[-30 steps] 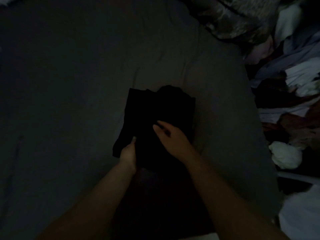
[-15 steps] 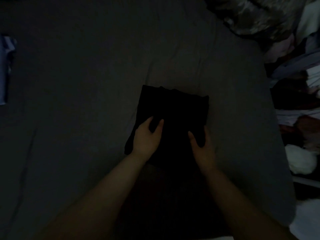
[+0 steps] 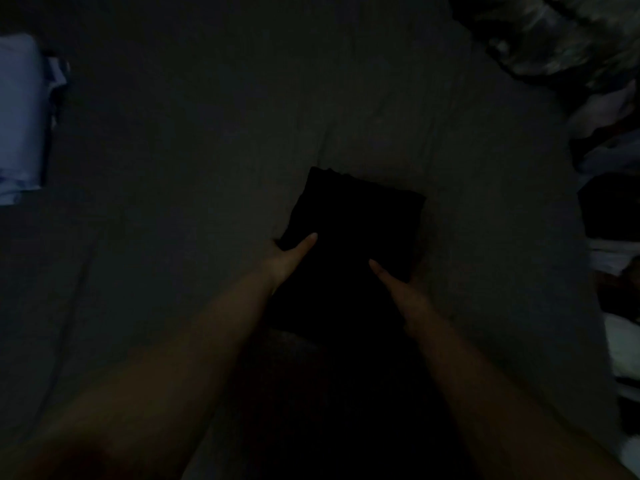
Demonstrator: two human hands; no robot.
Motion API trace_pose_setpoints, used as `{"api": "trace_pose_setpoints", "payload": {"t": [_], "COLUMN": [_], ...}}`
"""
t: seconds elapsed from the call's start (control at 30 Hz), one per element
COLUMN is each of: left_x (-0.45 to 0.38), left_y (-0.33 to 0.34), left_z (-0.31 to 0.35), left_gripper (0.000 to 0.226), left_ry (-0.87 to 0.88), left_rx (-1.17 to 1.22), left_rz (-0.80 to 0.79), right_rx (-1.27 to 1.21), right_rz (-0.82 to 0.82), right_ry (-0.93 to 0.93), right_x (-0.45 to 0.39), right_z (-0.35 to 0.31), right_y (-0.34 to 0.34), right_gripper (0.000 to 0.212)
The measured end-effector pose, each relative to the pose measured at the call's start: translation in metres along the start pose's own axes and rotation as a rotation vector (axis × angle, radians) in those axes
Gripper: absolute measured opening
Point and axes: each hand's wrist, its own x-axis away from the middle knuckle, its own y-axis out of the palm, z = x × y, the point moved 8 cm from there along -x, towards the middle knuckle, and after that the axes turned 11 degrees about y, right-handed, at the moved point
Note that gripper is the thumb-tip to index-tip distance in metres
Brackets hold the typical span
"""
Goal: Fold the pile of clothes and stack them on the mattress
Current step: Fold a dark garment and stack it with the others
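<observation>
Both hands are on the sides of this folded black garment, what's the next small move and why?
Probably lift it and carry it left to the light folded stack. The black garment already looks folded, and the left hand and right hand grip its opposite edges.

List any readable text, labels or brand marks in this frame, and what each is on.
None readable: the frame is very dark.
Black folded garment, held by left hand and right hand: no visible print.
Folded pale clothes at left: no legible marks.
Clothes pile at right: none legible.
</observation>
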Motion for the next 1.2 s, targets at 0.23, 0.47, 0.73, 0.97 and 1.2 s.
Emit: {"api": "trace_pose_setpoints", "payload": {"t": [0.23,0.47,0.73,0.97,1.2], "left_x": [0.03,0.117,0.2,0.281,0.333], "left_y": [0.027,-0.021,-0.185,-0.353,-0.471], "left_z": [-0.006,-0.024,-0.028,-0.065,-0.086], "left_gripper": [0.064,0.053,0.027,0.015,0.037], "left_ry": [-0.002,-0.057,-0.061,-0.015,0.07], "left_rx": [0.154,0.409,0.537,0.707,0.643], "left_rz": [-0.269,-0.308,-0.092,0.044,-0.062], "right_rx": [0.032,0.199,0.235,0.146,0.416], "right_rz": [-0.248,-0.284,-0.494,-0.702,-0.726], "right_ry": [0.031,-0.005,0.13,0.054,-0.113], "right_x": [0.02,0.092,0.217,0.329,0.392], "right_z": [0.011,0.004,-0.021,0.007,0.016], "right_y": [0.018,0.051,0.177,0.331,0.435], "right_gripper": [0.083,0.047,0.051,0.076,0.084]}}
